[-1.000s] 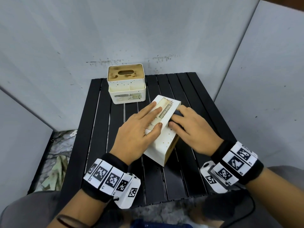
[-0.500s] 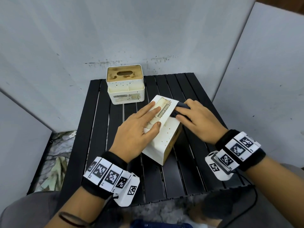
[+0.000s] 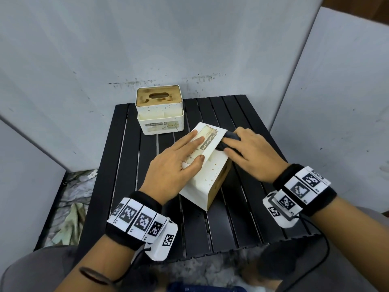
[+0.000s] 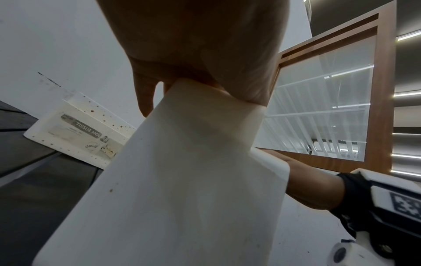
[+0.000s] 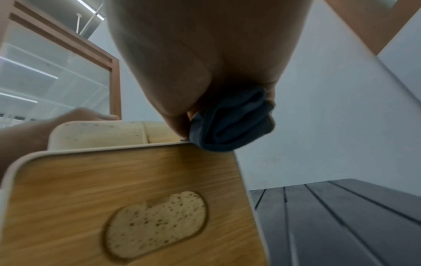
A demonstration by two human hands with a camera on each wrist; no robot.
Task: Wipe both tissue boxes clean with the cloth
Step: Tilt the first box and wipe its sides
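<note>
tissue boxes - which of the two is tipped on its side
The nearer tissue box, between both hands, lies on its side, wooden lid facing right. The far tissue box stands upright, lid up.

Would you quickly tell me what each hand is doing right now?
Left hand: open, fingers flat on the tipped tissue box, steadying it.
Right hand: closed around the dark cloth, pressing it against the box.

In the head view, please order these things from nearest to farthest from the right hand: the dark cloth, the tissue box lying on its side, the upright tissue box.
1. Dark cloth: held under the right hand.
2. Tissue box lying on its side: just left of that hand, mid-table.
3. Upright tissue box: far-left end of the table.
</note>
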